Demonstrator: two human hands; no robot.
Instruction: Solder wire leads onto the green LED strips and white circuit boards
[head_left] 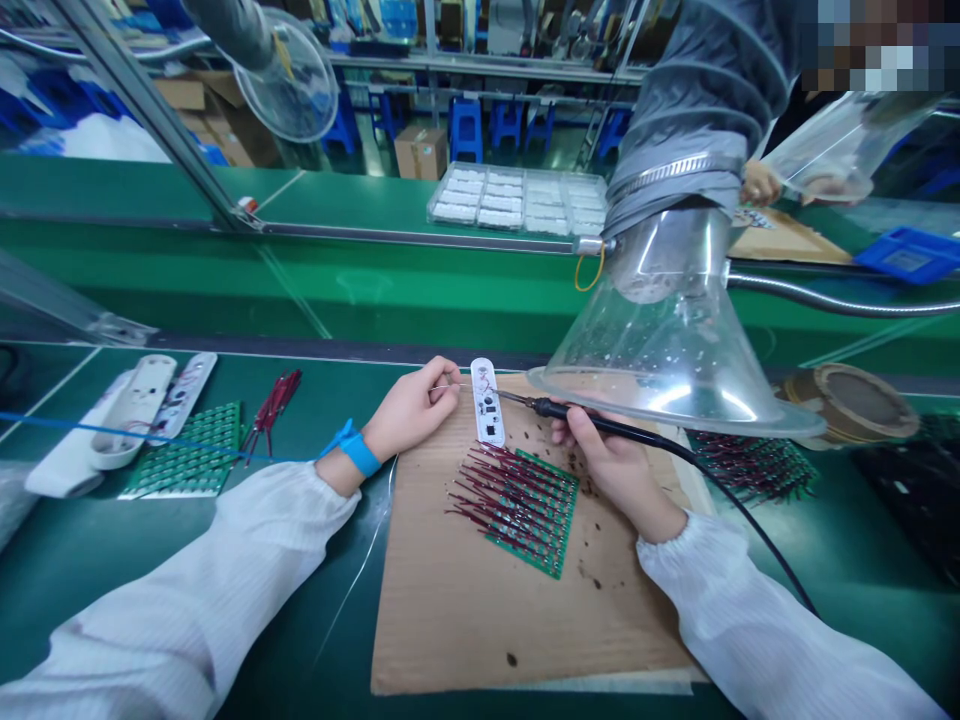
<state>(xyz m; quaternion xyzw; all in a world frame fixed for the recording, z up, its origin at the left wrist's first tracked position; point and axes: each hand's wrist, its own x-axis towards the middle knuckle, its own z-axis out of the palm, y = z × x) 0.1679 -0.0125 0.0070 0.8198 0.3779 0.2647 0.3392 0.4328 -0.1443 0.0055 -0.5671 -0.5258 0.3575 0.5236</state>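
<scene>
My right hand (611, 465) is closed round a black soldering iron (559, 409), its tip at the right edge of a small white housing (488, 402) with a circuit board in it. From the left, my left hand (416, 405) pinches a thin solder wire (454, 386) that reaches to the same housing. A blue wrist strap (361, 452) is on my left wrist. Just below the housing lies a green circuit board panel (559, 520) with several dark red wires (499, 500) standing out from it. Both rest on a brown cardboard sheet (442, 610).
A clear fume hood (660, 350) hangs low above my right hand. At left lie white housings (142, 405), a green panel (191, 455) and red wires (274, 410). At right are another wired panel (750, 465) and a solder spool (847, 400). A co-worker's hands (761, 185) show behind.
</scene>
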